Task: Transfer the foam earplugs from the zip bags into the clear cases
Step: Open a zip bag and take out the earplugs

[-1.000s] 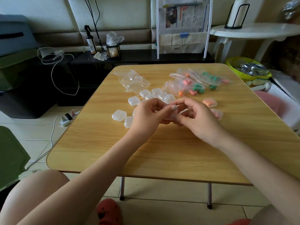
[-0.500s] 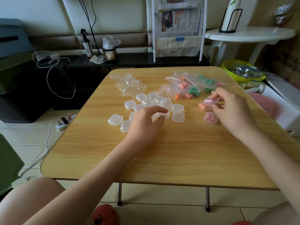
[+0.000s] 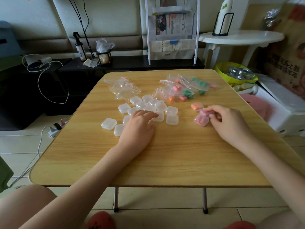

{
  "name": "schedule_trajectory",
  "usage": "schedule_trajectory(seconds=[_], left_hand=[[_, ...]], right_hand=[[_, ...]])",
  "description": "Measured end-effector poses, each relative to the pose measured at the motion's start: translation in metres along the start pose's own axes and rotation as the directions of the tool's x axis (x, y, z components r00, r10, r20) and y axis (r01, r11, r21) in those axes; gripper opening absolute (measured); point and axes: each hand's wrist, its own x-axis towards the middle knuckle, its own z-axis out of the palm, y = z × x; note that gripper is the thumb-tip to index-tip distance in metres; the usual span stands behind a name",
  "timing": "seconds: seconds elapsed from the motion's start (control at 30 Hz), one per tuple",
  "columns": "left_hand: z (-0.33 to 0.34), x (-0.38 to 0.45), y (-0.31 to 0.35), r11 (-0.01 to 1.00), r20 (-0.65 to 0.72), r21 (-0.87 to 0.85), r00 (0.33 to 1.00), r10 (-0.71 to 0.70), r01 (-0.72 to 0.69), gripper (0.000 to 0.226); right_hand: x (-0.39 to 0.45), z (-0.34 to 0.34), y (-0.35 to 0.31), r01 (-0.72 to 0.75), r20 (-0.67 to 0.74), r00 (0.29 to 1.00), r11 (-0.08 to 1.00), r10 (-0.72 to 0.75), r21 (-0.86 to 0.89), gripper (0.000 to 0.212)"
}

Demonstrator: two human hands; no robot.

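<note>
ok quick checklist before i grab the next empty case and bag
1. Filled clear pink case in right hand set down: not ok, the pink case is pinched just above another filled pink case.
2. Its lid fully snapped: cannot tell.
3. Left hand on an empty clear square case: ok, fingers touch it.
4. Zip bags with orange, pink and green foam earplugs remaining: ok.
5. Bare space on the wooden table: ok.

A wooden table (image 3: 165, 162) is set on a pale tiled floor (image 3: 19, 146). Behind it, a dark low bench (image 3: 140, 62) is placed against a padded wall (image 3: 115, 17). A white round side table (image 3: 239, 38) is seen at right.
</note>
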Motion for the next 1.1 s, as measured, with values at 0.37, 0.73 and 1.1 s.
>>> schedule_trajectory(seconds=[0.37,0.73,1.1], left_hand=[[-0.006,0.002,-0.001,0.995,0.038,0.089,0.999,0.038,-0.041,0.049],[-0.009,0.001,0.007,0.994,0.041,0.062,0.996,0.084,-0.086,0.042],[-0.011,0.002,0.017,0.97,-0.125,-0.24,0.992,-0.001,-0.029,0.029]], right_hand=[[0.039,0.017,-0.037,0.048,-0.012,0.999,0.999,-0.048,-0.022,0.029],[0.107,0.055,-0.062,0.101,0.043,0.995,0.917,-0.092,-0.387,0.011],[0.099,0.044,-0.074,-0.028,-0.198,0.967,0.843,0.159,0.537,0.01]])
